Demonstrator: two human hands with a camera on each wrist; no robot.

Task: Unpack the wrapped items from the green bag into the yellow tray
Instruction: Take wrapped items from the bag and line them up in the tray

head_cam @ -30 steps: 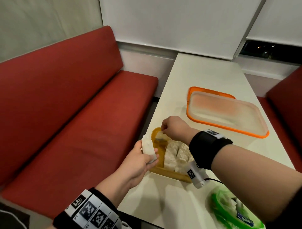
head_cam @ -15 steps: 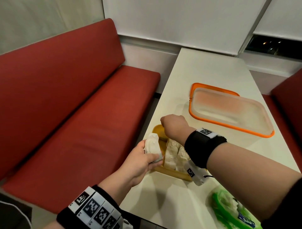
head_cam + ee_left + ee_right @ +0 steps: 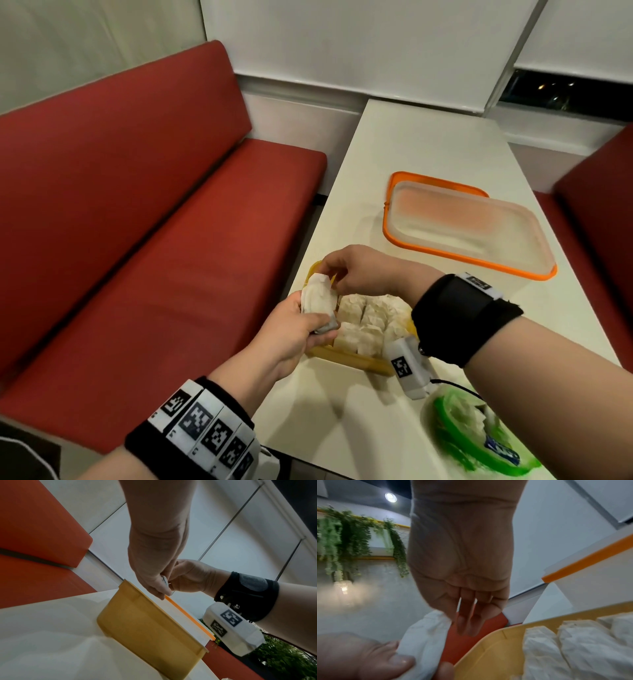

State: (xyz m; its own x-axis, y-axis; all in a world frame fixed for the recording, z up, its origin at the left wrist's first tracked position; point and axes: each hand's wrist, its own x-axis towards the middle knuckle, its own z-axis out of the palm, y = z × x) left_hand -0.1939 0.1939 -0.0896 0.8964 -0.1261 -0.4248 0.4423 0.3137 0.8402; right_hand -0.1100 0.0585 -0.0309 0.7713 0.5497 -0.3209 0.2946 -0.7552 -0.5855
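At the table's near left edge stands the yellow tray (image 3: 346, 358), with several white wrapped items (image 3: 364, 322) packed inside. Just over its left end, my left hand (image 3: 301, 330) grips another white wrapped item (image 3: 318, 298). From the right, my right hand (image 3: 337, 272) reaches in and pinches that item's top edge. The right wrist view shows the wrapped item (image 3: 423, 639) beside my right fingers (image 3: 464, 623), with the left thumb (image 3: 399, 661) on it and the tray rim (image 3: 488, 649) below. The green bag (image 3: 479, 442) lies at the near right, with white wraps showing inside.
A clear lidded container with an orange rim (image 3: 469, 229) sits further back on the white table (image 3: 428, 150). Red bench seats (image 3: 154, 222) run along the left and the far right. The tray sits close to the table's left edge.
My right hand has lifted out of the tray's left end and come onto the top of the item in my left hand. My left hand has raised that item slightly over the tray.
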